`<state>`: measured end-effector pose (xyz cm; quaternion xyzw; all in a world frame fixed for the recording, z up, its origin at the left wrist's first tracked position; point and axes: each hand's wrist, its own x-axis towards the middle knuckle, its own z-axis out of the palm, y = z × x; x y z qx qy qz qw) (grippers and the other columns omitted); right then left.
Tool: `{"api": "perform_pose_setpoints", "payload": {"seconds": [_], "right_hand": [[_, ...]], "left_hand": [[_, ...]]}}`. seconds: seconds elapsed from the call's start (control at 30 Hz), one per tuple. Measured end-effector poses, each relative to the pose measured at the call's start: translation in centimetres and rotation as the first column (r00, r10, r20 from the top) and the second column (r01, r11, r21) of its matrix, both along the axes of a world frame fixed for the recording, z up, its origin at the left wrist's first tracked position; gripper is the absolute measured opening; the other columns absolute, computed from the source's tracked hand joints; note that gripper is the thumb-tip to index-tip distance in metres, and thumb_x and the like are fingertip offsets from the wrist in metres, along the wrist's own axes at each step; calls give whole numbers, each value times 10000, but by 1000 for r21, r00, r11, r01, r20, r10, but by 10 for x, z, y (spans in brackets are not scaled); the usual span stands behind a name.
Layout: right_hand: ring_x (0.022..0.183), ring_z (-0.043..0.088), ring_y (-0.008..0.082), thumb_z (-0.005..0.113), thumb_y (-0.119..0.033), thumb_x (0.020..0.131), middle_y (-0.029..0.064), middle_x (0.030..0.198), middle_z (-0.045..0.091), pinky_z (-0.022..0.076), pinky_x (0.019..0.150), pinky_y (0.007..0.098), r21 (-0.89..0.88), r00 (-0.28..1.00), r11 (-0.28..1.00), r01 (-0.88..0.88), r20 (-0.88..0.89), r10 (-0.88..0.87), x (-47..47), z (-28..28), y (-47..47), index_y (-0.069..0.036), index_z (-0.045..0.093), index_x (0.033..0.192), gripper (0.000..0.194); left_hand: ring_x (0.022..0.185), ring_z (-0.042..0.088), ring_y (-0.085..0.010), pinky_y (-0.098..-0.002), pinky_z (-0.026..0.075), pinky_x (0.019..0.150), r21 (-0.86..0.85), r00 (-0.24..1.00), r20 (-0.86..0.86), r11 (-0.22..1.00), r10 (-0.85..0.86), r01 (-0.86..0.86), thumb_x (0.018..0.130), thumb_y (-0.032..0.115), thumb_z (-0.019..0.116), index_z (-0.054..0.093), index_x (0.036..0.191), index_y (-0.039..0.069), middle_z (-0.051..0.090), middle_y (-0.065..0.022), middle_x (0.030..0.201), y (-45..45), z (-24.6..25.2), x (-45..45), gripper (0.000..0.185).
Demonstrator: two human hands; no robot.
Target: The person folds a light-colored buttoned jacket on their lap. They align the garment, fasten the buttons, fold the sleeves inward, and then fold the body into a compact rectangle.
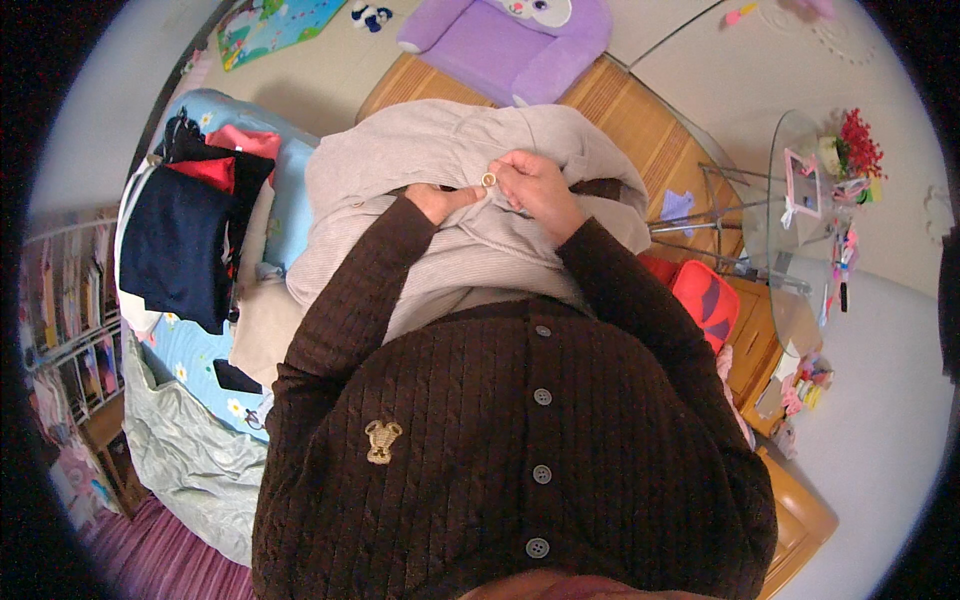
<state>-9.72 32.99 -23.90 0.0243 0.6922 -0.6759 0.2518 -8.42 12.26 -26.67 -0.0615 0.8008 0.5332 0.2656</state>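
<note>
A pale beige ribbed garment [442,127], seemingly corduroy, is bunched up in front of me. My left hand [441,202] grips its edge; the thumb lies on top and the fingers are hidden under the cloth. At the same spot my right hand [534,184] pinches the fabric between thumb and bent fingers. A round light-coloured button [488,180] shows between the two thumbs, close to the right fingertips. Whether it sits in a buttonhole, I cannot tell.
Folded dark clothes [176,244] are piled on a blue flowered bedspread [289,217] at left. Beyond the garment, a purple plush chair [480,45] rests on a wooden slatted surface [637,112]. A glass-topped table [784,247] and a red bag [705,300] stand right.
</note>
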Motion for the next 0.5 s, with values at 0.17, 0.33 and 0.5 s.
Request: {"api": "perform_pose_setpoints", "payload": {"seconds": [0.17, 0.33, 0.5], "right_hand": [[640, 543, 56, 652, -132, 922, -9, 761, 624, 442, 547, 232, -97, 995, 995, 17, -96, -26, 2, -8, -2, 0, 636, 938, 134], [707, 573, 62, 682, -90, 889, 8, 793, 659, 469, 626, 230, 2, 992, 999, 35, -117, -35, 2, -9, -7, -6, 630, 917, 104], [718, 585, 67, 686, -80, 877, 15, 796, 666, 472, 630, 233, 3, 996, 999, 36, -87, -36, 2, -5, -7, -7, 624, 919, 104]], "left_hand": [[546, 557, -147, -284, 465, 551, 76, 993, 104, 995, 59, -67, 766, 427, 809, 730, 776, 12, 637, -73, 633, 1, 13, -1, 423], [454, 458, -135, -320, 375, 445, -121, 995, 93, 992, 43, -31, 703, 466, 840, 653, 592, 15, 512, -33, 497, 8, 23, -5, 501], [460, 475, -153, -338, 381, 449, 0, 993, -65, 995, 96, -96, 705, 477, 838, 631, 584, 20, 516, -42, 500, 10, 22, 2, 516]]}}
